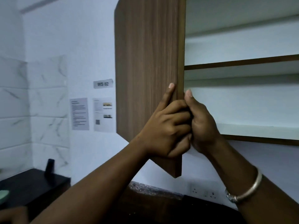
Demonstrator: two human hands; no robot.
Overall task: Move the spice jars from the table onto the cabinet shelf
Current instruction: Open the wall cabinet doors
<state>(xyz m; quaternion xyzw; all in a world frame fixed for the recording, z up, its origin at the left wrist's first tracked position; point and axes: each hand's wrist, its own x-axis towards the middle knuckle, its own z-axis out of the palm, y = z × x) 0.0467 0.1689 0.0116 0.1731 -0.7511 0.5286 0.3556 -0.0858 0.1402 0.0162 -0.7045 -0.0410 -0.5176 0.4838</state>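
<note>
Left hand [163, 126]: closed on the free vertical edge of the cabinet door [145, 65], index finger laid up the outer face, the other fingers curled round the edge.
Right hand [202, 120]: closed on the same edge from the inner side, thumb upright, pressed against the left hand.
Bangle [247, 189]: one, worn on the right wrist.
Cabinet door: one, wood-grained, swung open.
Cabinet shelf [242, 63]: two boards seen, the lower [258, 132] just beside the right hand; open room across both.
Spice jars: none seen in view.
Papers [80, 113]: two sheets and one label [102, 84] on the wall, left of the door.
Bench [32, 186]: dark, lower left, one dark upright object [49, 166] on it, blurred.
</note>
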